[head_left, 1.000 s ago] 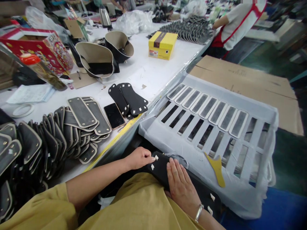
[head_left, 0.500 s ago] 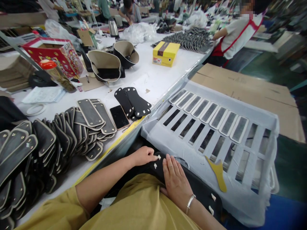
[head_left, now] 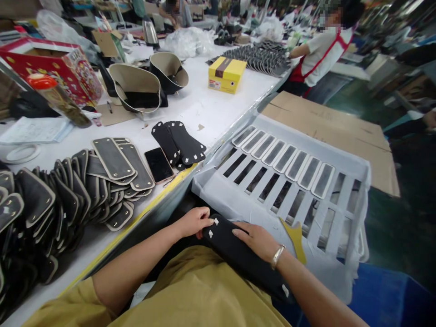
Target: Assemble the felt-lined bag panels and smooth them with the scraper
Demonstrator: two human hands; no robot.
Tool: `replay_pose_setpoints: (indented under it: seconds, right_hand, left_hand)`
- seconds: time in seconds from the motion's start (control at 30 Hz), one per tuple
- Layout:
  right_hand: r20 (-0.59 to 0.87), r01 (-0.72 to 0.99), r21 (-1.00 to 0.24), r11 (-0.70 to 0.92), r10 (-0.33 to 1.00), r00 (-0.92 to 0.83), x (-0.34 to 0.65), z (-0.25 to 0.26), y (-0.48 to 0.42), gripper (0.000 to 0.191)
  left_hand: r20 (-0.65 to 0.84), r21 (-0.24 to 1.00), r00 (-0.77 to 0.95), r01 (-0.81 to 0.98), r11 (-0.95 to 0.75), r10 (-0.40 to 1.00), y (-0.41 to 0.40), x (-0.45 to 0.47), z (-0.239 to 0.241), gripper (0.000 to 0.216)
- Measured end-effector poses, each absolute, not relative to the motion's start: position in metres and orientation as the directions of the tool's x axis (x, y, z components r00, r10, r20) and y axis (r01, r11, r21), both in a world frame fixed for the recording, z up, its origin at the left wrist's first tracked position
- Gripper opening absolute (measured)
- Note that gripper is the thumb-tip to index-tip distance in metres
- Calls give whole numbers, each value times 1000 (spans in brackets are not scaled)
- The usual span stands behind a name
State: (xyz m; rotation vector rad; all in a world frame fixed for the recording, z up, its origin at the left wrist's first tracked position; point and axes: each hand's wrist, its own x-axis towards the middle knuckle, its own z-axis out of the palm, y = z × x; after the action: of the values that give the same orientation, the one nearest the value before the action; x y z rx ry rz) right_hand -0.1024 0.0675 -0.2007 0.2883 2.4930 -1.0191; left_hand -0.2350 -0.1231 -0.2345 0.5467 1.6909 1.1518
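A long black padded strip point(head_left: 238, 256) with small white tabs lies across my lap. My left hand point(head_left: 194, 221) pinches its near end by the white tabs. My right hand point(head_left: 257, 240) rests flat along the strip's far edge, with a silver bracelet at the wrist. Just beyond my hands is a white slotted tray point(head_left: 238, 204) covered with thin white sheet; several grey strips point(head_left: 282, 156) lie in its far row of slots. A yellow flat tool point(head_left: 295, 240) lies on the tray next to my right hand.
On the white table point(head_left: 211, 106) to the left sit a fanned heap of dark edged strips point(head_left: 68, 190), a phone point(head_left: 158, 164), three black tabbed strips point(head_left: 182, 143), two curved shells point(head_left: 136, 86), a yellow box point(head_left: 227, 74) and a red carton point(head_left: 51, 68). A co-worker in a red apron point(head_left: 323, 50) stands at the far end. Cardboard point(head_left: 327, 131) lies behind the tray.
My right hand has slid rightward off the middle of the strip to its far edge, uncovering the black surface. The left hand keeps its pinch; the view has shifted slightly.
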Motion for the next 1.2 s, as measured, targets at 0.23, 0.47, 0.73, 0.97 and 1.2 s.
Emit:
replay_pose_setpoints:
  seconds: [0.23,0.47,0.73,0.97,1.2]
  right_hand:
    - [-450,271,-600,752,-37,-892,-138,-206,51,45]
    - [-473,278,-563,779,-27,-881,-80,-189,72,85]
    - [-572,338,-518,786,-24,-820,-74,-189,78,85]
    - [-541,276,-614,739,-140,-829,-109,-197,63,73]
    - [-604,321,-617,718,-170,-779,-137,-207,56,70]
  left_hand:
    - [-450,893,-398,-227,390,799,-127,-234,-244,36]
    - [-383,921,-523,-276,275,761,-151,-212,-243,55]
    - [-177,970,-637,16,243,750,-159,-168,-254,75]
    - [-200,976,-637,-61,210,745,-161,-167,-267,102]
    - [-241,970,-673,-152,188,699,-155,-173,-261,76]
